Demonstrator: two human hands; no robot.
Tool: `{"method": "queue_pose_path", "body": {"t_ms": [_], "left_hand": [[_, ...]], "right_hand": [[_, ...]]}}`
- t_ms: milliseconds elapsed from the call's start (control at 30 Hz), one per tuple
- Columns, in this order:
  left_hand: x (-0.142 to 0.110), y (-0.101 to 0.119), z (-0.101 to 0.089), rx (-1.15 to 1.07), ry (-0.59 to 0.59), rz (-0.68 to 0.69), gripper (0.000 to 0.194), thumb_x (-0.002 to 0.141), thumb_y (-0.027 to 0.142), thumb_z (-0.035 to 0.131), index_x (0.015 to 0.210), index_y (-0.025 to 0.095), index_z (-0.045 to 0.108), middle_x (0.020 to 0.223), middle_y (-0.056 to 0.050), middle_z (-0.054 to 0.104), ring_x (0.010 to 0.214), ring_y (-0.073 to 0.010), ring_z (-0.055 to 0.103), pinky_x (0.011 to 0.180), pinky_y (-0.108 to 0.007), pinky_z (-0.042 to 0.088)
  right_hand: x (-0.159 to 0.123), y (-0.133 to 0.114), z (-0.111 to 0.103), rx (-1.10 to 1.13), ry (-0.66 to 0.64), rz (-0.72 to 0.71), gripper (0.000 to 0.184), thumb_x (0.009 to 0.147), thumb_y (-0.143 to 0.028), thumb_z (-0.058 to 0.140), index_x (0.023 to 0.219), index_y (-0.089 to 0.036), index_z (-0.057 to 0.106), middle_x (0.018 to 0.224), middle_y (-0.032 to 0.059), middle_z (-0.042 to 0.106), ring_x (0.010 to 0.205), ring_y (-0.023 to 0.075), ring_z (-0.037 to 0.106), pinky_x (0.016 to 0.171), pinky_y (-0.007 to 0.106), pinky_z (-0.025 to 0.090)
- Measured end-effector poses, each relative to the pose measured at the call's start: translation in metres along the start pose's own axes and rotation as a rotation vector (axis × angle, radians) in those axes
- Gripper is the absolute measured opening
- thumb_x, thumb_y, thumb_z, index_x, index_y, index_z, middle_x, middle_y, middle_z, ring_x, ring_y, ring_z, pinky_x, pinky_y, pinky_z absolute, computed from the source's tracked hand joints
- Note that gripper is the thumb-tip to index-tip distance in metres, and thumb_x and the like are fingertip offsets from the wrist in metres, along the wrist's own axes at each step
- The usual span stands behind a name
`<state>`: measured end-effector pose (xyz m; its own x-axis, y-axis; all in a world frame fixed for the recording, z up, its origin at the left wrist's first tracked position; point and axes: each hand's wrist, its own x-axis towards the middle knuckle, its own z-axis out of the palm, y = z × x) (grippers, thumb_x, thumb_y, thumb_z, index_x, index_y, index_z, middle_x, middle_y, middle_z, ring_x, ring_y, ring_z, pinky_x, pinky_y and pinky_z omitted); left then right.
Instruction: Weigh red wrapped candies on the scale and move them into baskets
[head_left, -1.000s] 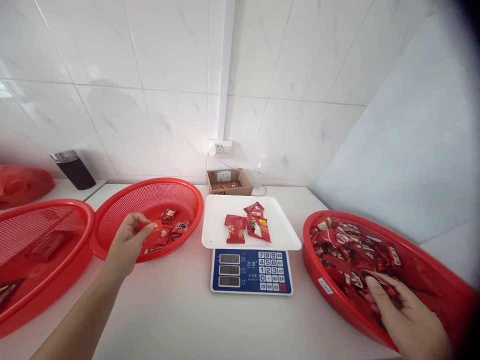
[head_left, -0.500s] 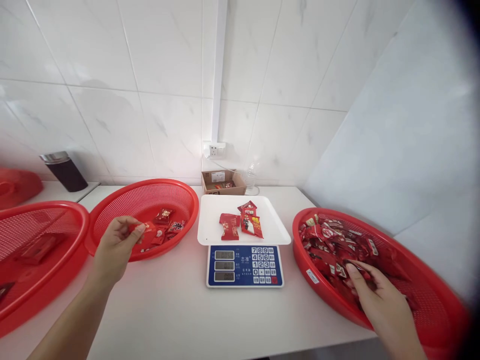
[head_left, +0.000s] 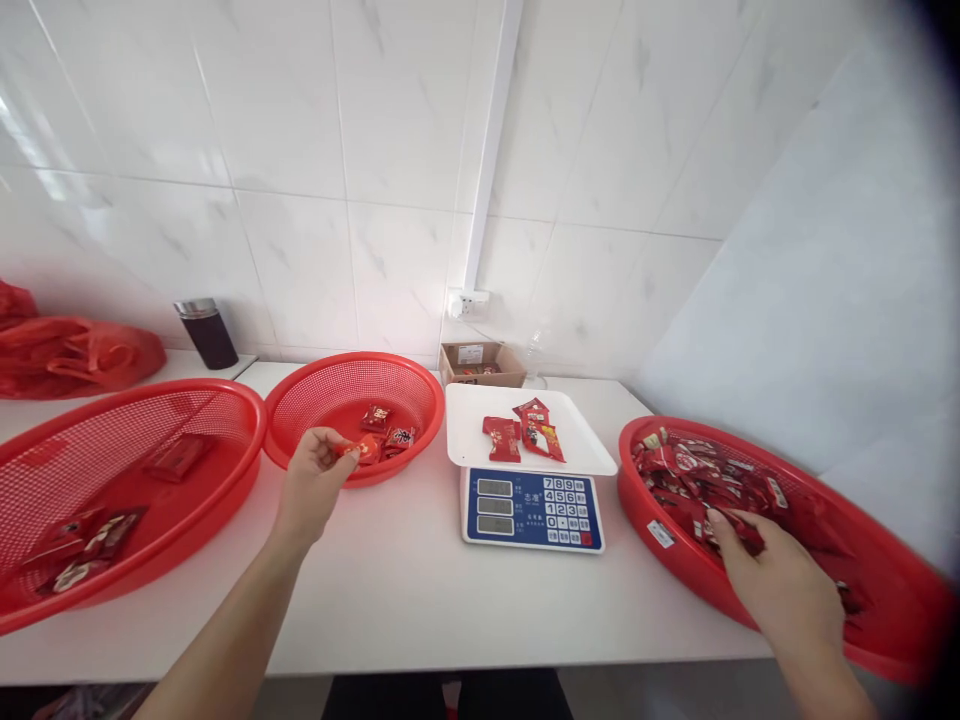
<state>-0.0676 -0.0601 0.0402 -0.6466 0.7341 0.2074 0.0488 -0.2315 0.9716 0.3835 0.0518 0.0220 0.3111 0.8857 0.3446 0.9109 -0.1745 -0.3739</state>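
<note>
My left hand (head_left: 313,488) pinches a small red candy packet (head_left: 364,450) between thumb and fingers, over the near rim of the middle red basket (head_left: 330,378). A few wrapped candies (head_left: 376,417) lie in that basket. My right hand (head_left: 791,585) is at the right red basket (head_left: 645,515), its fingers closed on a dark red candy packet (head_left: 742,528) partly hidden by the hand. Many red wrapped candies (head_left: 686,460) are heaped there. Several packets (head_left: 502,438) rest on the white pan (head_left: 581,440) of a blue digital scale (head_left: 532,508) between the hands.
At the left a large red basket (head_left: 244,465) holds several red packets (head_left: 178,457). Behind the scale stands an open cardboard box (head_left: 484,365) near a wall socket (head_left: 469,304). A dark flask (head_left: 208,335) and red plastic bags (head_left: 82,355) are at the back left.
The view has turned left, so everything appears further right and more of the left basket shows. Both hands keep their pinches, the left near the middle basket, the right at the right basket.
</note>
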Motion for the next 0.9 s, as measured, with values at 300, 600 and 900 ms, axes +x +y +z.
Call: {"method": "queue_pose_path", "body": {"t_ms": [300,600,900], "left_hand": [[0.012,-0.016,-0.015,0.07,-0.134,0.107,0.027,0.068,0.029,0.065,0.079,0.022,0.041,0.078,0.002,0.05,0.072,-0.0112,0.051,0.069,-0.025,0.044],[0.029,-0.008,-0.028,0.27,-0.202,0.18,0.017,0.079,0.037,0.054,0.079,0.023,0.044,0.072,0.003,0.047,0.064,-0.0115,0.045,0.061,-0.024,0.036],[0.044,-0.01,-0.028,0.608,-0.216,0.278,0.02,0.079,0.037,0.055,0.097,0.029,0.059,0.095,-0.003,0.062,0.092,-0.0222,0.053,0.079,-0.033,0.038]], "right_hand": [[0.002,-0.016,-0.004,-0.096,-0.039,0.085,0.054,0.08,-0.057,0.034,0.105,-0.016,0.059,0.097,0.0181,0.064,0.084,0.0345,0.06,0.064,0.037,0.04],[0.003,-0.027,-0.005,-0.117,-0.129,0.106,0.046,0.082,-0.052,0.039,0.105,-0.017,0.059,0.095,0.0157,0.064,0.085,0.0314,0.059,0.065,0.033,0.038],[0.008,-0.025,0.005,-0.134,-0.082,0.158,0.047,0.083,-0.052,0.038,0.106,-0.018,0.06,0.097,0.016,0.065,0.077,0.0295,0.058,0.06,0.033,0.036]]}}
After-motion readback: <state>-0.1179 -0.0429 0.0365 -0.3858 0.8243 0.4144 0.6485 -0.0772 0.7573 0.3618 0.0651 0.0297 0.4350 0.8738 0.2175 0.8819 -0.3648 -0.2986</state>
